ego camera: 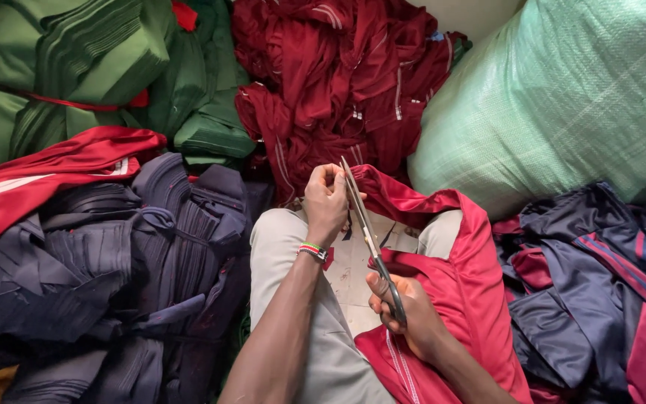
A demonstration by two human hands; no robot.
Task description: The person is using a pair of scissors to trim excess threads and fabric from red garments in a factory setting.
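Observation:
My right hand (407, 314) grips the handles of long metal scissors (368, 232), whose blades point up and away from me. My left hand (327, 198) pinches the edge of a red garment (472, 292) right beside the blade tips. The red garment drapes over my lap and right leg, with a white stripe showing near its lower edge. A beaded band circles my left wrist. I sit in light grey trousers (278, 254).
Stacks of folded navy cloth pieces (114, 262) lie at the left, green bundles (76, 67) at the upper left, a heap of maroon garments (338, 75) ahead. A large green woven sack (555, 97) stands at the upper right, navy-and-maroon garments (600, 284) at the right.

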